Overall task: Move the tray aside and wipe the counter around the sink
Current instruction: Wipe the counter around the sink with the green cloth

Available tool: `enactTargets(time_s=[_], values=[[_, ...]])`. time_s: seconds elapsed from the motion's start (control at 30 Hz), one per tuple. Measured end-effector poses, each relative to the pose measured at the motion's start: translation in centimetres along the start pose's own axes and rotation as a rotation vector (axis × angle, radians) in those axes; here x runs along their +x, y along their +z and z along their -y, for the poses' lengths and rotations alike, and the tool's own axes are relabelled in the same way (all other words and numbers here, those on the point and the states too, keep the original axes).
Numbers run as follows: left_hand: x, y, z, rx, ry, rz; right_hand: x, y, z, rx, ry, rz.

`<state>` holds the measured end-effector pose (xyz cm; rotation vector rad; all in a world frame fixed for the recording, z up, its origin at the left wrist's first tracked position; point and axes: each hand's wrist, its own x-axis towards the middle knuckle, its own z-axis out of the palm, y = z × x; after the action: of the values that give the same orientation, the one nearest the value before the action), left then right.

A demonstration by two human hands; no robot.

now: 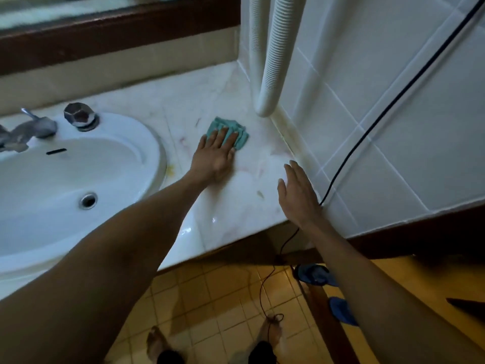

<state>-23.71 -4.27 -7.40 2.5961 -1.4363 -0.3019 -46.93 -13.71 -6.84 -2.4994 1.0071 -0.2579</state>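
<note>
A crumpled teal cloth point(231, 131) lies on the pale marble counter point(204, 101) to the right of the white sink point(78, 166). My left hand point(216, 151) presses flat on the cloth with straight fingers. My right hand point(298, 191) is open with straight fingers and hovers near the counter's right edge by the tiled wall, holding nothing. No tray is in view.
A chrome tap point(29, 130) and a faceted knob point(80, 116) sit on the sink's rim. Two white ribbed hoses point(270, 61) hang in the corner. A black cable point(393, 101) runs down the tiled wall to the floor. Blue slippers point(315, 274) lie below.
</note>
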Motion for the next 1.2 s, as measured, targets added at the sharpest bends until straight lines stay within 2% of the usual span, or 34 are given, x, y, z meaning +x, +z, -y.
enactTargets(time_s=[0.1, 0.2, 0.37, 0.57, 0.67, 0.87, 1.0, 1.1, 1.2], values=[[-6.8, 1.5, -1.3, -0.056, -0.161, -0.101, 1.0, 0.7, 0.7, -0.038, -0.032, 0.061], [-12.9, 2.8, -3.8, -0.051, -0.158, -0.077, 1.7, 1.4, 1.6, -0.052, -0.041, 0.062], [-9.0, 2.0, -3.1, -0.053, -0.117, -0.035, 2.5, 2.8, 2.2, -0.068, -0.046, -0.018], [-4.0, -0.8, 4.3, 0.083, -0.151, 0.0, 2.6, 3.6, 1.7, -0.054, -0.038, -0.037], [-7.3, -1.1, 6.1, 0.059, -0.162, -0.02, 2.7, 3.6, 1.9, -0.057, -0.021, -0.037], [-18.1, 1.3, 2.5, -0.059, -0.189, -0.047, 2.5, 3.4, 2.3, -0.075, -0.008, -0.013], [-13.7, 1.0, 3.2, -0.053, -0.22, -0.109, 2.2, 3.6, 2.4, -0.1, -0.017, -0.04], [-7.9, 0.6, 3.0, -0.077, -0.343, -0.107, 2.2, 3.7, 2.1, -0.107, -0.032, -0.06], [-7.3, 0.9, 2.2, -0.119, -0.394, -0.137, 2.3, 3.8, 2.0, -0.102, -0.03, -0.073]])
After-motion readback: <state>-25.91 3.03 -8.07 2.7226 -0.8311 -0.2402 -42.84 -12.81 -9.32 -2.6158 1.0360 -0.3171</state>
